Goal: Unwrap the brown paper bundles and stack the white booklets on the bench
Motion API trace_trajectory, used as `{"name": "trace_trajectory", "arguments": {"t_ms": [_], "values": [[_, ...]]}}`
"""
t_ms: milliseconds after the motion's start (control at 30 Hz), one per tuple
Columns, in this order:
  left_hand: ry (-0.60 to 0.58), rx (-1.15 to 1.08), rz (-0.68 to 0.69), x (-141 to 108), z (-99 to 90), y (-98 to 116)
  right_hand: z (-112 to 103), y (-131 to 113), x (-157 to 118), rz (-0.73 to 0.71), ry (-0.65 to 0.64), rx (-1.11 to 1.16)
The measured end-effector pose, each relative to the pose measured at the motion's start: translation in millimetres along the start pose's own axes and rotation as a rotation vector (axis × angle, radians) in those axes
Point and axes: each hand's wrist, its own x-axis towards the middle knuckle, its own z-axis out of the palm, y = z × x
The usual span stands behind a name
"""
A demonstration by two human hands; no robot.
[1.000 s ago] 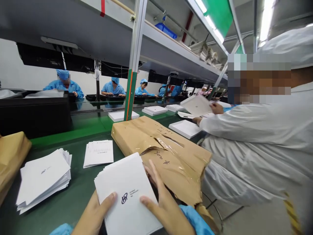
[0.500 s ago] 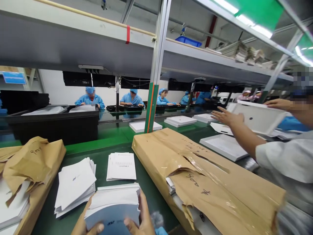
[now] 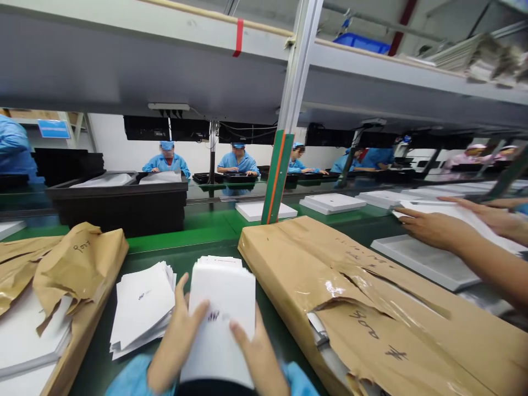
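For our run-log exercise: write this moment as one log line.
left hand: holds booklet stack | right hand: holds same stack | left of it: loose booklet pile | right: torn brown parcel

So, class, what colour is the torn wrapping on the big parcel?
Brown, on the parcel; head view.

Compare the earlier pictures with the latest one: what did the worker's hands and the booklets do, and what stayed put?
Both hands, left hand and right hand, kept their grip on the stack of white logo-printed booklets, tipping it edge-up, then flat again, farther forward. The torn brown paper parcel and the loose pile of white booklets stayed put.
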Motion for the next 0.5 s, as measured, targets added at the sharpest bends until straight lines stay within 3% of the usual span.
{"name": "trace_trajectory", "arguments": {"t_ms": [100, 167, 233, 333, 500], "values": [[-0.010, -0.151, -0.097, 44, 3.4, 14, -12, -13, 54, 0.384, -0.035, 0.719], [-0.054, -0.189, -0.079, 68, 4.9, 15, -19, -17, 82, 0.593, -0.048, 0.920], [-0.042, -0.188, -0.082, 84, 3.9, 9, -26, -14, 101, 0.696, -0.028, 0.931], [0.116, -0.111, -0.171, 99, -0.8, -14, -31, -1, 111, 0.738, -0.047, 0.919], [0.221, 0.248, -0.209, 109, 3.1, -53, -25, 20, 113, 0.801, -0.017, 0.863]]}}
